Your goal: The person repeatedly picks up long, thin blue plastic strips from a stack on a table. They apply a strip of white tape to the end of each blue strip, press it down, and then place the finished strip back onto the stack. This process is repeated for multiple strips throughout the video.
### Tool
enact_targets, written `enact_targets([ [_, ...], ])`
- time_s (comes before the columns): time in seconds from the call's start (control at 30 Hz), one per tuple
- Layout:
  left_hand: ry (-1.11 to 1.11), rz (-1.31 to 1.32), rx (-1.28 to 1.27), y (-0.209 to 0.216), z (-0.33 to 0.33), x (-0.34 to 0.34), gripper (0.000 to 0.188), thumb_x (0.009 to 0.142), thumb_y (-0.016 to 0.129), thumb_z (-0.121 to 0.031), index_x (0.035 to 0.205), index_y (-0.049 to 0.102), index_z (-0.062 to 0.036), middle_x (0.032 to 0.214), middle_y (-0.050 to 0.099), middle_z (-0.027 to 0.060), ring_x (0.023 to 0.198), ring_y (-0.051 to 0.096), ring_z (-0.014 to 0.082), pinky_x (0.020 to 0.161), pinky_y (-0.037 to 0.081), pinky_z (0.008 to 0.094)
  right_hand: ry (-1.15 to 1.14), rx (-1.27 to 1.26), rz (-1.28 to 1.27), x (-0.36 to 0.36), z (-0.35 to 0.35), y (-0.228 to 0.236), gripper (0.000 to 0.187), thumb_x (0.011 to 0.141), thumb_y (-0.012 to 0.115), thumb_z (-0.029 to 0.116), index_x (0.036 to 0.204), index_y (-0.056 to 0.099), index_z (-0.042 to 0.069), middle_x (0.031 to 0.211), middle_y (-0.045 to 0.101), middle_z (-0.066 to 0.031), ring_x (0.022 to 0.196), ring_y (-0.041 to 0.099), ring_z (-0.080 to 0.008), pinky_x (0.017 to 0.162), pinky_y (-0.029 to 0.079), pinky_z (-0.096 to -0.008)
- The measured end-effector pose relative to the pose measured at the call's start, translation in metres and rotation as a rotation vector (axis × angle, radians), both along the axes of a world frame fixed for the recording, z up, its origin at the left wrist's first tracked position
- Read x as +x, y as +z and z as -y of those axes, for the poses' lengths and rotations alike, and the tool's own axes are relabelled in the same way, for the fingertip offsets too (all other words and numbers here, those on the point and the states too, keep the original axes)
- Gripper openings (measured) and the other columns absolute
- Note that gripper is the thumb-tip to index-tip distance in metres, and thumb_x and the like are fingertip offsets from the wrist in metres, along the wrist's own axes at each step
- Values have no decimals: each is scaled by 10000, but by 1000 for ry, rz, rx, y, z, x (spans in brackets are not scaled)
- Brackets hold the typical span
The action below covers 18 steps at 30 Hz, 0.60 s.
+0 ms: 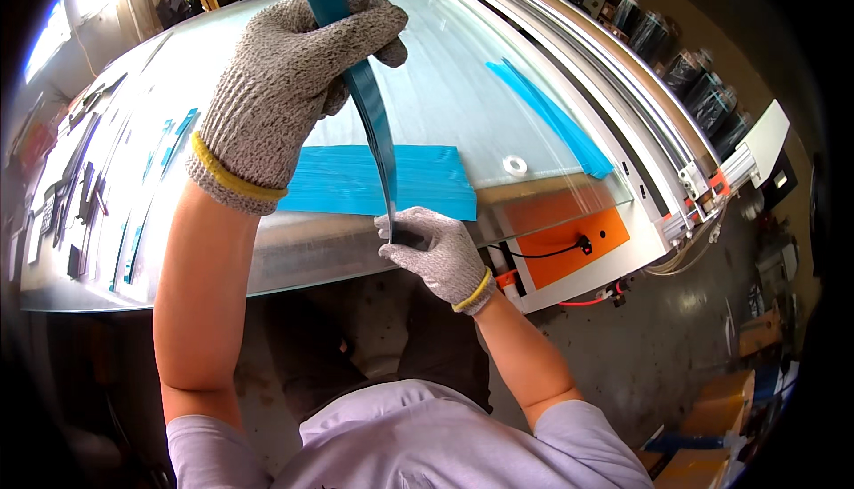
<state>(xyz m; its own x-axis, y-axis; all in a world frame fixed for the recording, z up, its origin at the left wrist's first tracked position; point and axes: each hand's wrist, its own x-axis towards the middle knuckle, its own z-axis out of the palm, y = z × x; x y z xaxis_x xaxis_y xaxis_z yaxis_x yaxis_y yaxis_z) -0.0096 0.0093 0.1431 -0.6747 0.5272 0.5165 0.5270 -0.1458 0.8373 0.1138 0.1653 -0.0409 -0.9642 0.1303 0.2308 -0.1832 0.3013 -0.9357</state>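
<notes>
Both of my hands wear grey knitted gloves with yellow cuffs. My left hand (289, 80) is raised over the tabletop, its fingers wrapped around a bundle of long, thin teal strips (378, 129). The bundle hangs down in a slight curve, and its upper part runs out past the top of the picture. Lower down, by the near edge of the table, my right hand (436, 249) pinches the bottom end of the same bundle. Behind the bundle, a wide layer of bright blue strips (427, 178) lies flat on the glass-topped table (400, 71).
More blue strips (551, 120) lie at the right, near a white ring (521, 171). A metal rail (614, 71) runs along the table's right side. Dark strips and small tools (84, 178) are spread at the left. An orange panel (574, 249) with a black cable sits below the glass.
</notes>
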Motion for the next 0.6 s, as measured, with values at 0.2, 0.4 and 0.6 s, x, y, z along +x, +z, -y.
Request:
enact_targets([
  [0.2,2,10,74,-4,12,-7,323,996,682,-320,1091,696,-11,777,636,-14,527,435,2,446,328,173,-41,137,-13,3,-5,-5,279,879,787,48,1142,725,-23,1053,704,-91,935,689,-145,864,573,-295],
  [0.4,271,-395,13,-50,76,-31,374,1031,621,-235,1309,630,15,887,614,24,570,447,23,466,320,156,-176,489,-153,26,-28,9,317,820,808,82,1114,729,-4,1024,711,-155,917,716,-286,832,574,-357],
  [0.6,1130,-76,-97,-145,144,-57,473,988,646,-68,1439,542,32,1217,681,167,1028,667,202,896,538,332,-402,1256,-61,47,-43,14,364,813,736,147,1157,654,58,1021,601,-121,981,592,-312,889,487,-446],
])
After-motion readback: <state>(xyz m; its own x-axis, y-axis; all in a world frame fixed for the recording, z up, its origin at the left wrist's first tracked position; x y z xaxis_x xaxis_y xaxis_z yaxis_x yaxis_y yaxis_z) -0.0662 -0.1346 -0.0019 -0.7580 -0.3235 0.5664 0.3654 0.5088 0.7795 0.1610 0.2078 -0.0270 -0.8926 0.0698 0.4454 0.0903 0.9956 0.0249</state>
